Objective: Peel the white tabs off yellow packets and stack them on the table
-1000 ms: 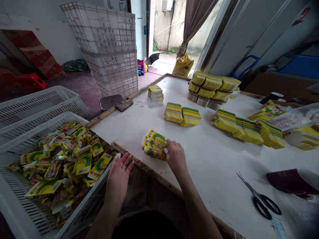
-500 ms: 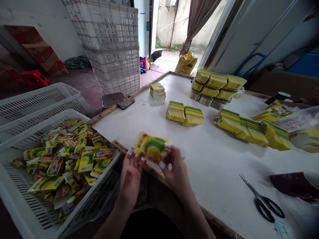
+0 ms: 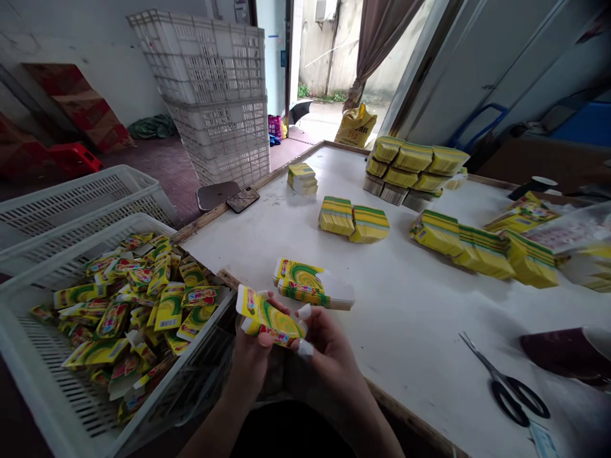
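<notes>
A small yellow and green printed carton [image 3: 274, 319] is held over the table's near edge, its white end at the upper left. My left hand [image 3: 252, 356] is closed round its left part from below, thumb in front. At its right end, my right hand [image 3: 329, 346] grips with thumb and forefinger; white wraps cover some fingertips. Just beyond lies a short stack of flat cartons [image 3: 305, 283] on the white table [image 3: 391, 324]. To the left, a white plastic crate [image 3: 157, 401] holds many folded yellow cartons [image 3: 169, 305].
Bundles of flat cartons [image 3: 353, 219] lie mid-table, with a taller pile [image 3: 415, 162] behind and a row [image 3: 482, 248] at right. Scissors [image 3: 499, 378] and a dark cup [image 3: 566, 353] are at right. A phone [image 3: 243, 199] lies by the left edge; stacked crates [image 3: 219, 95] stand beyond.
Both hands have come nearer and lower, away from the flat stack, which now shows uncovered. A carton now sits between both hands, and my left fingers have closed on it.
</notes>
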